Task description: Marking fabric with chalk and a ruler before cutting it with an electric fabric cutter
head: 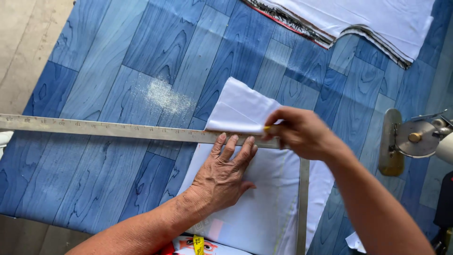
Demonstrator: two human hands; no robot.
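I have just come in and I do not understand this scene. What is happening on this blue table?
A person leans over white fabric spread on the blue table. The left hand lies flat, pressing the fabric and the edge of a metal L-square ruler. The right hand holds a small yellow marker at the ruler's edge. More stacked fabric lies at the far side, and a cutting machine stands at the right.

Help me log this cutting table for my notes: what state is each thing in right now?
White fabric piece: flat, far corner folded up.
Metal square ruler: lying across the fabric.
Left hand: fingers spread, pressing fabric at the ruler's edge.
Right hand: pinching a small yellow marker at the ruler.
Stacked fabric: lying flat, layered.
Round-blade cutter: standing untouched.
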